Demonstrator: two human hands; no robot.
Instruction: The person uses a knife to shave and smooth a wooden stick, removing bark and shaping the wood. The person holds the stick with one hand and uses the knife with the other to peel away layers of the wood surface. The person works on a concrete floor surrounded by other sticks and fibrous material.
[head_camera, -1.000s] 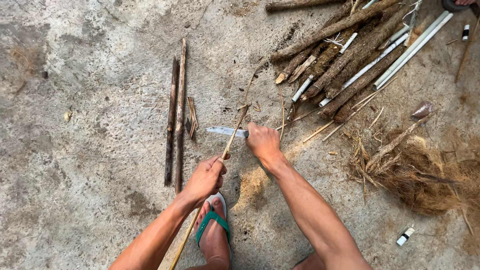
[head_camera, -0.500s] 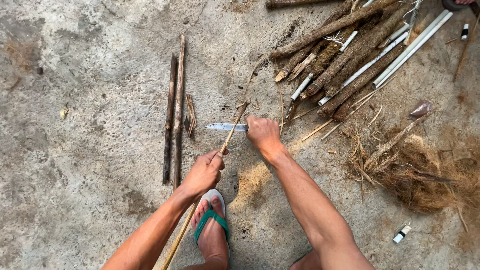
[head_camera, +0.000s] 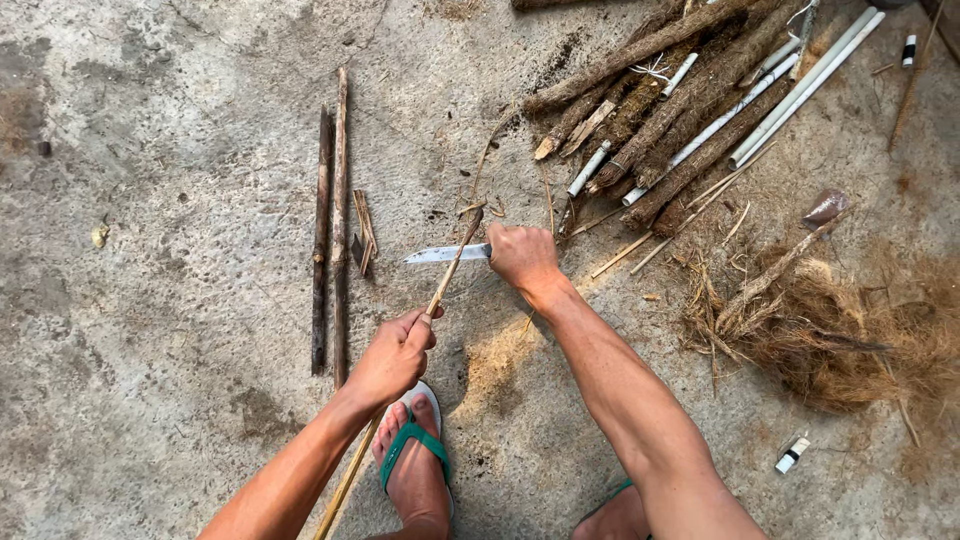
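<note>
Knife (head_camera: 447, 254) across thin stick (head_camera: 452, 266), 2 long sticks (head_camera: 331, 220) left, wood pile (head_camera: 680, 110) beyond

A rough, stained grey concrete floor (head_camera: 150, 330) fills the view under soft daylight. Bark-covered poles and pale stripped rods (head_camera: 700, 110) lie piled at the upper right, with dry brown fibre (head_camera: 850, 330) heaped beside them.

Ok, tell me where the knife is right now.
In the head view, the knife is at centre, gripped by the right hand, its blade pointing left across the thin stick that the left hand holds.
</note>
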